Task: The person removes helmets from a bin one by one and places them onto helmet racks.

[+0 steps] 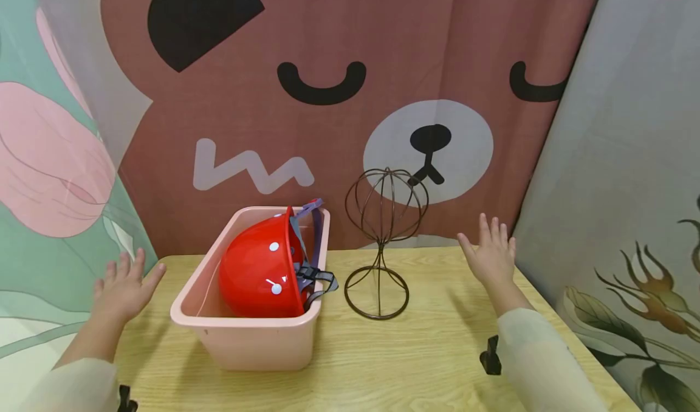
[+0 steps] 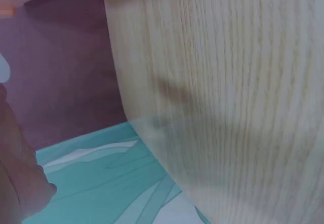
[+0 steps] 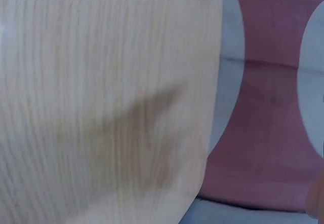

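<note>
A red helmet (image 1: 257, 269) with white dots lies on its side in a pink plastic bin (image 1: 257, 345), its opening turned right. Its grey and purple straps (image 1: 327, 280) hang over the bin's right rim. Right of the bin stands a dark wire stand (image 1: 381, 242) with a round cage top and a ring base. My left hand (image 1: 124, 290) hovers left of the bin, fingers spread and holding nothing. On the far side, my right hand (image 1: 490, 255) is raised right of the wire stand, also spread and bare. Part of the left hand (image 2: 23, 178) shows at its wrist view's edge.
Everything stands on a light wood-grain table (image 1: 432, 339). Behind it hangs a curtain (image 1: 246, 114) with a brown bear face. A green floral cloth (image 1: 49, 187) borders the left, and a grey cloth with printed flowers (image 1: 629, 187) the right.
</note>
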{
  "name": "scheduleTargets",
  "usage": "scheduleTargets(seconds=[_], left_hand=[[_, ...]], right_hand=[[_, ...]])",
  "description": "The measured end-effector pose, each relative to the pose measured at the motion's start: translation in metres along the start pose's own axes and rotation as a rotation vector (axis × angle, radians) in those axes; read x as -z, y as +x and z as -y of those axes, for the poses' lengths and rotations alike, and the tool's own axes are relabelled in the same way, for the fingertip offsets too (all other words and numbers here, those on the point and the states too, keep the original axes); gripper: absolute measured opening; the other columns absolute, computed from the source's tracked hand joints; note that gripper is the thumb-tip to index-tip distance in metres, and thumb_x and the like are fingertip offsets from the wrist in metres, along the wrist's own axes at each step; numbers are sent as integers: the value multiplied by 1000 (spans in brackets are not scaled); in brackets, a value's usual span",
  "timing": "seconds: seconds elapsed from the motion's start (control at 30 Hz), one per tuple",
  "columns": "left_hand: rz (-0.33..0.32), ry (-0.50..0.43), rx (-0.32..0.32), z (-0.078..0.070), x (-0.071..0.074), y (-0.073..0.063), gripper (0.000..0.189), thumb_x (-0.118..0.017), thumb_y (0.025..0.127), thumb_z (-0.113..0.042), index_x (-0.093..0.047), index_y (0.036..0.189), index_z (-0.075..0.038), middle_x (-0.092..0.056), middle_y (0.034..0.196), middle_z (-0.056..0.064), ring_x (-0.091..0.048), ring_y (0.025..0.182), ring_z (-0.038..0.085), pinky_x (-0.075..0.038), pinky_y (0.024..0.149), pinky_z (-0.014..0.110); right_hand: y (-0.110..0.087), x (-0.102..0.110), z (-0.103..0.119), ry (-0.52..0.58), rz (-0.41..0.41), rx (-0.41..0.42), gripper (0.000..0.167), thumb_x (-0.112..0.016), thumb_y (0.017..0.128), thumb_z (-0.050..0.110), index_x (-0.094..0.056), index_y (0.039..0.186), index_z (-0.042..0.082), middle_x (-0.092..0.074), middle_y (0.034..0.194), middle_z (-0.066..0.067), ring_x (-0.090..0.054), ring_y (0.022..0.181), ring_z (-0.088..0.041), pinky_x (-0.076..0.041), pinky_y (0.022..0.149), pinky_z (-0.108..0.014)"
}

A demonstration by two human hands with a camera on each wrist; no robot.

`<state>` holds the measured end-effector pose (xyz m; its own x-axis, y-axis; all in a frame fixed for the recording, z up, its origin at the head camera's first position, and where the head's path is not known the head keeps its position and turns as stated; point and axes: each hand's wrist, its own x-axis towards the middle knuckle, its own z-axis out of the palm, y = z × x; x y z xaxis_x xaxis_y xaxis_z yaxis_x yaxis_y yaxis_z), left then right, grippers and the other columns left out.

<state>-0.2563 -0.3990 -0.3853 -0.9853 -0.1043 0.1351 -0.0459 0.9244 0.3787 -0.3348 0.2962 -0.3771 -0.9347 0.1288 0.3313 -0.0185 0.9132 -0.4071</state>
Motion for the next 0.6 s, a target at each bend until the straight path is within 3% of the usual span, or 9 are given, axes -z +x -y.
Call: scheduleTargets(seconds=[0.27,0.47,0.6], left_hand=[[-89,-46,-94,-14,-4,-7,76,-21,105,-45,3,151,9,4,148,46,-1,135,68,-11,100,79],[-90,-261,-163,-32,-2,-14,74,-27,105,-40,6,152,6,10,153,39,11,141,58,2,109,73],[-67,-397,-187,-46,2,-21,75,-31,104,-38,10,153,1,15,155,33,19,141,55,9,108,74]], right_hand=[[2,5,21,73,-63,37,87,-26,98,67,0,158,10,1,162,-26,4,150,-45,2,117,-65],[2,14,36,159,-130,53,85,-29,98,65,0,159,13,-1,163,-25,1,150,-45,0,117,-64],[1,21,48,224,-158,65,84,-30,98,64,-1,159,13,-1,163,-24,-1,150,-45,-1,118,-64]])
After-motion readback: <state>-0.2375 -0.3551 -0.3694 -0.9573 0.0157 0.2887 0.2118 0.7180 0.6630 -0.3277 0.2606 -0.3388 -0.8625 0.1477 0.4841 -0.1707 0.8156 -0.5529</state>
